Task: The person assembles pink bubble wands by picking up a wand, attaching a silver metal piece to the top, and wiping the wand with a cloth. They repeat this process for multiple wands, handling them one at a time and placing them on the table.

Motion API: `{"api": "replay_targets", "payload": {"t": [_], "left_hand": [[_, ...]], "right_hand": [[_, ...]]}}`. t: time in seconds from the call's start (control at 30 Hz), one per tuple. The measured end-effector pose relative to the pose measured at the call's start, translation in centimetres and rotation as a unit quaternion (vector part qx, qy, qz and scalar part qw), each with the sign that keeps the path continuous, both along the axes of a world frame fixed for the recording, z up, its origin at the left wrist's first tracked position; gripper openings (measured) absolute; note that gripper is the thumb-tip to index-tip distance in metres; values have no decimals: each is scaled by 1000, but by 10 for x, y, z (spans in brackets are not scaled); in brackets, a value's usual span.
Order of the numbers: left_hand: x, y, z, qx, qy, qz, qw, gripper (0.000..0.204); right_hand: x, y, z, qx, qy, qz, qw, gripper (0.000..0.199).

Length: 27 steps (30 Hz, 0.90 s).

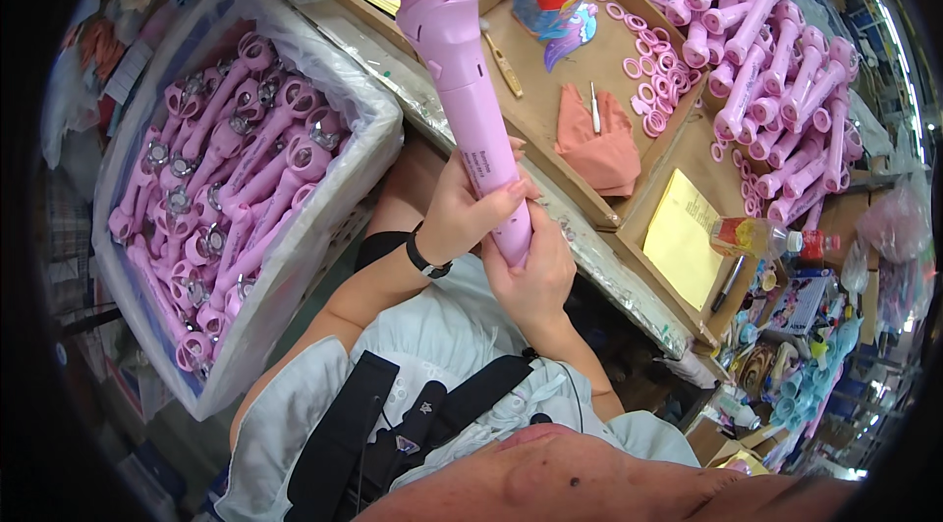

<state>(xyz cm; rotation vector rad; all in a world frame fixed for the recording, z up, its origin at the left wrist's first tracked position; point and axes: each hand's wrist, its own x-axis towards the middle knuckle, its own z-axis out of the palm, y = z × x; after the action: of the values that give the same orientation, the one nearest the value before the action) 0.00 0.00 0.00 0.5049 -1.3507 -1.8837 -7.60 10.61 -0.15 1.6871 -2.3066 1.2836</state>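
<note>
A pink plastic toy wand (457, 90) with a round, hollow head is held up in front of me, its head toward the far edge of the view. My left hand (470, 206) is wrapped round the lower handle, below small dark printing. Just under it, my right hand (535, 272) grips the handle's bottom end. Beyond the hands, a shallow cardboard tray (580, 190) on the workbench holds loose pink rings (650, 60), an orange glove (596, 154) and a white-handled screwdriver (594, 108).
To my left stands a plastic-lined crate (368, 119) full of similar pink wands (236, 178). Pink handle tubes (766, 41) are piled at the far right. A yellow paper (680, 237), a drink bottle (751, 237) and a black pen (727, 283) lie on the right side.
</note>
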Motion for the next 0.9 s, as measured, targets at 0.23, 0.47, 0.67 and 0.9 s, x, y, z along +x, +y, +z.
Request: {"api": "replay_targets", "payload": {"t": [0.23, 0.47, 0.67, 0.9], "left_hand": [[8, -16, -5, 23, 92, -14, 995, 61], [18, -35, -13, 80, 373, -87, 920, 80], [22, -26, -9, 80, 398, -52, 913, 76], [24, -19, -4, 52, 388, -48, 919, 74]], "right_hand": [[-12, 3, 16, 25, -11, 88, 996, 54], [-46, 4, 49, 29, -48, 172, 983, 47], [-55, 2, 58, -84, -79, 149, 982, 48], [-57, 4, 52, -113, -106, 125, 980, 50]]}}
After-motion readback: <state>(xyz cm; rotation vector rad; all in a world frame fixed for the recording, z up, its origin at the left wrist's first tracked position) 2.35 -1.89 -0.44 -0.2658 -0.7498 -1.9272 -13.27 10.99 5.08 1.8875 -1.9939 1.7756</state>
